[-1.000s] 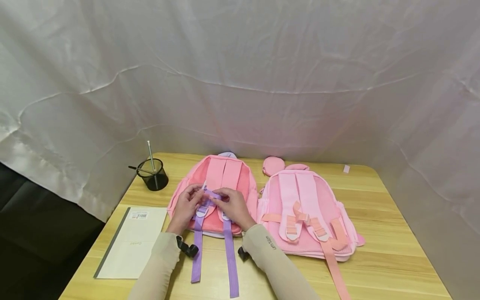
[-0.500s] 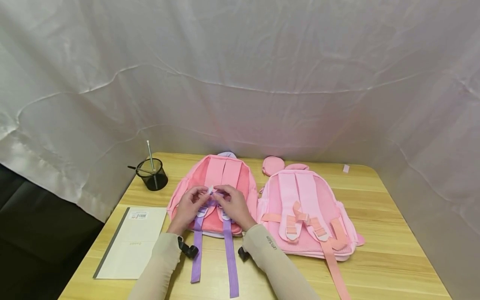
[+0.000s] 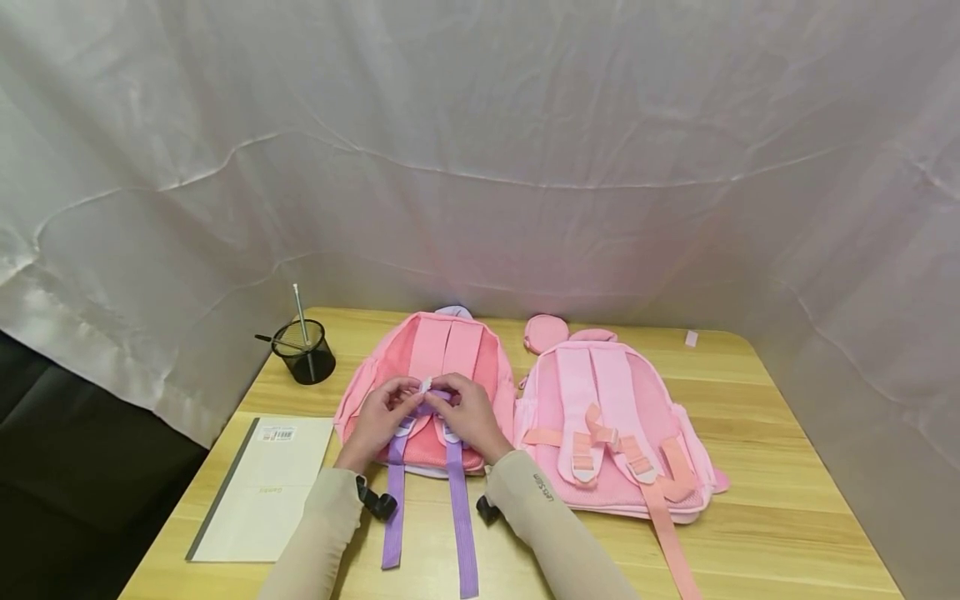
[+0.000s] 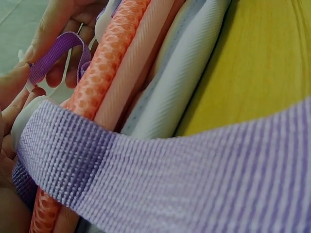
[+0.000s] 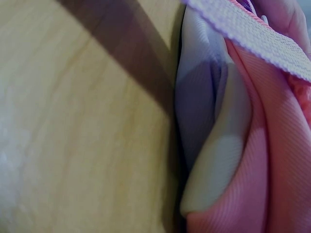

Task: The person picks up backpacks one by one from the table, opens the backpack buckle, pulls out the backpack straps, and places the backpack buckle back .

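A coral-pink backpack (image 3: 420,333) lies with its shoulder straps facing up. Over its lower middle, my left hand (image 3: 381,417) pinches a small white buckle (image 3: 425,385) between thumb and fingers. My right hand (image 3: 468,412) meets it there, pinching the short purple strap (image 4: 48,63) joined to the buckle. Both sets of fingertips are close together, and they partly hide the buckle. Two long purple webbing straps (image 3: 462,525) hang from white adjusters toward the front of the table. One pale purple strap (image 4: 194,179) crosses the left wrist view in the foreground.
Right beside it lies a light-pink backpack (image 3: 577,367) with peach straps, a round pink pouch (image 3: 546,333) behind it. A white notebook (image 3: 262,492) and a black mesh pen cup (image 3: 309,362) are at left. A small pale tag (image 3: 691,338) lies at the back right.
My fingertips have come closer together. The white buckle, earlier upright at my left fingers with purple strap stretched to the right hand, now sits between both hands. The backpacks stay put.
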